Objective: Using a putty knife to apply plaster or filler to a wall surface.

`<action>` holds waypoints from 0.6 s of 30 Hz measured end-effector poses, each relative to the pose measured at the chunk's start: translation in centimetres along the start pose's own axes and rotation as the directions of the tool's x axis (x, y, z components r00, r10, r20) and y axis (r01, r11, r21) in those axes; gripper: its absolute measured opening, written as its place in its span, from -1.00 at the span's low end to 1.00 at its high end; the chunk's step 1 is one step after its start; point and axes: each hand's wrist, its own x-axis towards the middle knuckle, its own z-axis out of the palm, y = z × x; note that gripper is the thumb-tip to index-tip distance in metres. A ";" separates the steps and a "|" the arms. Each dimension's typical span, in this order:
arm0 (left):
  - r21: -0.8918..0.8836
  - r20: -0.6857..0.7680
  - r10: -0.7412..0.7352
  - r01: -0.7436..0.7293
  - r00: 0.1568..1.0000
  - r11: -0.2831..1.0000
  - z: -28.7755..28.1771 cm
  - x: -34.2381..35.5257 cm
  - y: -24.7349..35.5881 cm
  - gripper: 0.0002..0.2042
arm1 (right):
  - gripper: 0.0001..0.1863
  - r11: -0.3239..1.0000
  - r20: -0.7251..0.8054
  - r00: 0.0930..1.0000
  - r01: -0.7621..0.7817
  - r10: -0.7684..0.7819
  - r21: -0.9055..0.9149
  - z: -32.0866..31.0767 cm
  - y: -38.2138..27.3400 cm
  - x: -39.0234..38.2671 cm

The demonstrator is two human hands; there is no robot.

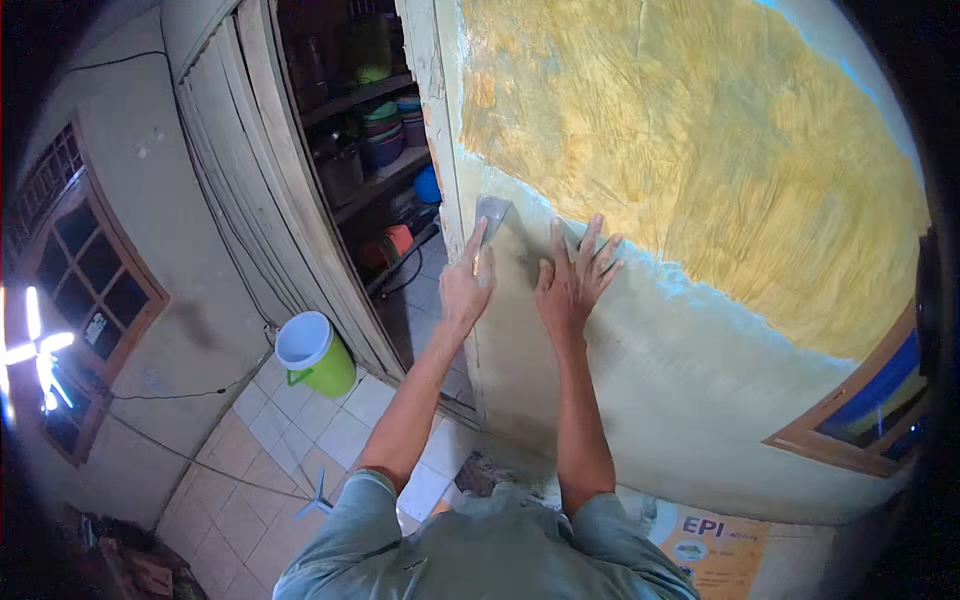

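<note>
My left hand (pixel 467 290) grips a scraper, a putty knife with a flat grey blade (pixel 492 212), and the blade rests against the wall near the door frame. The handle is hidden inside my fingers. To its right, my right hand (pixel 574 280) lies on the wall with its fingers spread, the fingertips reaching the lower border of a yellow-brown textured patch (pixel 640 130). Below that patch the wall (pixel 640 360) is smooth and pale beige, and a whitish-blue ragged edge runs between the two surfaces.
Left of the wall is a doorway with shelves (pixel 370 185) of stacked bowls. A green bucket (pixel 322 360) stands on the tiled floor. Cables run along the left wall, beside a lit lamp (pixel 38 345). At the right is a wooden-framed window (pixel 870 410); a printed yellow sheet (pixel 715 550) lies below.
</note>
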 end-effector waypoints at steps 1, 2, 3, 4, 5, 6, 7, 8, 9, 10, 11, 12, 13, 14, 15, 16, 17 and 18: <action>0.028 0.025 -0.004 0.003 1.000 1.000 0.0 0.4 0.3 -0.49 | -0.25 1.000 -0.001 1.000 -0.002 0.002 0.005 -0.1 0.3 0.3; 0.060 0.049 -0.011 0.008 0.999 0.998 -0.1 0.7 0.5 -0.49 | -0.26 0.999 0.002 0.999 -0.033 0.033 0.015 -0.5 0.1 0.7; 0.068 0.047 -0.011 0.008 0.999 0.998 0.0 0.9 0.9 -0.49 | -0.26 0.998 0.005 0.998 -0.064 0.064 0.024 -0.6 0.1 1.0; -0.003 -0.018 0.053 -0.053 0.998 0.999 0.2 1.0 1.3 -0.48 | -0.26 0.997 0.007 0.998 -0.066 0.066 0.031 -0.3 0.5 1.1; -0.071 -0.084 0.110 -0.116 0.990 0.991 0.3 0.8 2.2 -0.47 | -0.26 0.998 0.001 0.998 -0.060 0.060 0.037 -0.5 1.0 0.9; -0.069 -0.079 0.107 -0.113 0.991 0.991 0.7 0.8 3.2 -0.47 | -0.26 0.998 -0.003 0.998 -0.056 0.056 0.040 -0.5 1.6 0.7; -0.029 -0.023 0.075 -0.076 0.997 0.997 1.4 1.0 4.3 -0.49 | -0.26 0.997 0.002 0.998 -0.060 0.060 0.040 -0.6 2.3 0.7; 0.017 0.029 0.039 -0.040 0.999 0.999 2.0 1.0 5.0 -0.50 | -0.25 0.995 -0.010 0.996 -0.084 0.085 0.045 -0.8 2.8 0.6; -0.026 0.025 0.011 -0.011 1.000 1.000 2.5 0.8 5.5 -0.51 | -0.25 0.993 -0.022 0.994 -0.109 0.110 0.050 -1.0 3.4 0.5; -0.020 0.027 0.008 -0.007 1.000 1.000 3.8 0.4 4.8 -0.51 | -0.25 0.992 -0.016 0.994 -0.111 0.112 0.054 -1.0 4.1 0.4; -0.027 -0.075 0.143 -0.146 0.987 0.989 5.2 -0.2 3.3 -0.51 | -0.24 0.988 -0.027 0.991 -0.132 0.134 0.080 -1.2 4.6 0.3; -0.029 -0.167 0.273 -0.282 0.947 0.959 6.3 -0.8 3.3 -0.51 | -0.24 0.983 -0.035 0.986 -0.159 0.163 0.094 -1.4 5.4 0.1; -0.078 -0.072 0.160 -0.165 0.985 0.983 7.4 -2.1 3.3 -0.51 | -0.24 0.982 -0.031 0.985 -0.164 0.167 0.091 -1.5 6.1 0.1; -0.078 -0.069 0.160 -0.165 0.985 0.983 7.9 -2.4 3.9 -0.51 | -0.23 0.984 -0.034 0.985 -0.167 0.169 0.059 -1.8 6.6 0.7; -0.085 -0.050 0.092 -0.096 0.995 0.992 8.3 -2.5 4.5 -0.51 | -0.23 0.985 -0.038 0.985 -0.169 0.169 0.027 -2.1 7.1 1.2; -0.091 -0.031 0.023 -0.026 0.999 0.996 8.7 -2.6 4.9 -0.50 | -0.23 0.985 -0.038 0.985 -0.170 0.171 0.026 -2.3 7.6 1.3; -0.104 -0.056 0.087 -0.093 0.995 0.990 8.8 -2.4 4.9 -0.50 | -0.22 0.985 -0.030 0.985 -0.171 0.172 0.030 -2.5 7.9 1.4; -0.103 -0.059 0.088 -0.094 0.994 0.990 9.0 -2.6 5.0 -0.50 | -0.21 0.985 -0.023 0.985 -0.171 0.171 0.034 -2.6 8.2 1.5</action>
